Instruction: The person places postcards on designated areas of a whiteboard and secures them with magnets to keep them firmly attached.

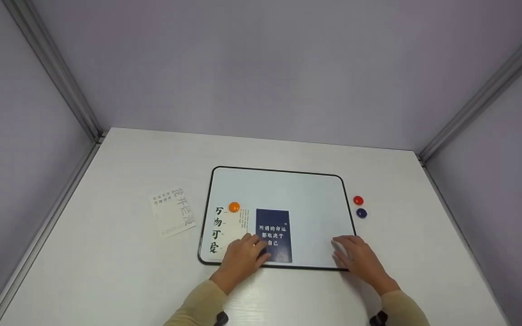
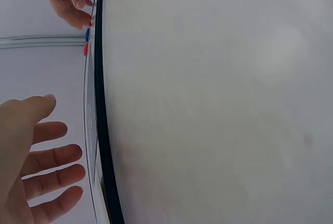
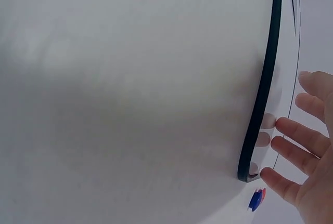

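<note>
A whiteboard point(image 1: 306, 194) with a black rim lies on the table. On its lower left is a cream card point(image 1: 229, 231) with large dark characters, an orange round magnet point(image 1: 234, 207) at its top. Beside it lies a dark blue card point(image 1: 273, 222) with white characters. My left hand point(image 1: 244, 257) is over the lower part of the two cards, fingers spread and relaxed, as the left wrist view also shows. My right hand point(image 1: 360, 259) is at the board's lower right corner, its fingers point(image 3: 299, 135) extended with the tips close to the board's surface. Neither hand grips anything.
Another pale card point(image 1: 172, 213) lies on the table left of the board. Right of the board sit a red magnet point(image 1: 358, 200) and a blue magnet point(image 1: 361, 213). Pale partition walls point(image 1: 261, 72) rise behind and at both sides of the white table point(image 1: 120, 271).
</note>
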The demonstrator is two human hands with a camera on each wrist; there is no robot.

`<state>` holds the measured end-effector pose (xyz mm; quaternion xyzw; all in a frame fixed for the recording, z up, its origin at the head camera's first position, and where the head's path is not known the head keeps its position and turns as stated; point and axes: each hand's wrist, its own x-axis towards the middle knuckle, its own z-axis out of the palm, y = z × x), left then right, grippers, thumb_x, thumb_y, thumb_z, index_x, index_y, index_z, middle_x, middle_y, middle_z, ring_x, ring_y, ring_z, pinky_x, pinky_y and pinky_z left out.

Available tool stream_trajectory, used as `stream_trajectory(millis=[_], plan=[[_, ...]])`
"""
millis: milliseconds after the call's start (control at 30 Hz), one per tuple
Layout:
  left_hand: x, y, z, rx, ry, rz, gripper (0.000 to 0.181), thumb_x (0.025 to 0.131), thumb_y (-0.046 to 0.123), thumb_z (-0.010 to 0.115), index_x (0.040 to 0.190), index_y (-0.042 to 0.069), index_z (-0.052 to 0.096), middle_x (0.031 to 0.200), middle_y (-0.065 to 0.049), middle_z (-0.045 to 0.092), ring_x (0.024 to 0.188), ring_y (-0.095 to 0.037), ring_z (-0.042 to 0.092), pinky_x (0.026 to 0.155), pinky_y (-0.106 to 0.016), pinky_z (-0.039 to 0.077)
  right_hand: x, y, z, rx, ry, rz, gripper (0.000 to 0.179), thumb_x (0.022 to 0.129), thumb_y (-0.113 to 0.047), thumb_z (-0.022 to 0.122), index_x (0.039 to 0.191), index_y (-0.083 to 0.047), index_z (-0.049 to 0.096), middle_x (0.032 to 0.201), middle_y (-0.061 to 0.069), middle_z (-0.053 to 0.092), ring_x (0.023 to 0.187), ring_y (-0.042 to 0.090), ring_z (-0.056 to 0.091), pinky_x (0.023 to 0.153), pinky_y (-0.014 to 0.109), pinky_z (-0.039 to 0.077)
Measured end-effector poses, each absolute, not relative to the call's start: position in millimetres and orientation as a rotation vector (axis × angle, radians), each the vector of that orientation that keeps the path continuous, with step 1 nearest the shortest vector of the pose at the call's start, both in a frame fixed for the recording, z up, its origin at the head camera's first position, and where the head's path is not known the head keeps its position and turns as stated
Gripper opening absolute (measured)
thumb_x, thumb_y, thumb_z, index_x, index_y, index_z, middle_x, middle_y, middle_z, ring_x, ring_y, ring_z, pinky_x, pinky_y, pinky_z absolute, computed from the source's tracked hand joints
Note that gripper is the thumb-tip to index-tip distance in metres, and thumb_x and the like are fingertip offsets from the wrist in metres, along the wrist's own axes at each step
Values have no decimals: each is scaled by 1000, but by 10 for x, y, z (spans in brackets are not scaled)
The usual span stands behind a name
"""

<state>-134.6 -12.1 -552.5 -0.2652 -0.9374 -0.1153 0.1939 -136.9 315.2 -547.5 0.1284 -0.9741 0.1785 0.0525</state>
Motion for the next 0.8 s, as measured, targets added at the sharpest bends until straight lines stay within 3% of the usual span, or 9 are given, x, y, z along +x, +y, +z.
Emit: stream_trajectory(millis=[467,800], plan=[[-1314,-174,-5526,-919,-2684,-210,33,91,46,60,110,21,70,102,4,69,92,-12,63,74,-26,53,-1426,3160,-5489,307,-2951,544,32,87,-17,70,118,-7,65,114,10,66,110,27,63,97,43,53],[-1274,-204,-5517,-985,-2775,-181,43,91,49,58,124,23,64,129,-1,64,117,-18,61,93,-34,53,-1531,3227,-5471,199,-2920,687,30,87,-10,67,116,-3,65,105,12,66,100,27,63,91,47,54]])
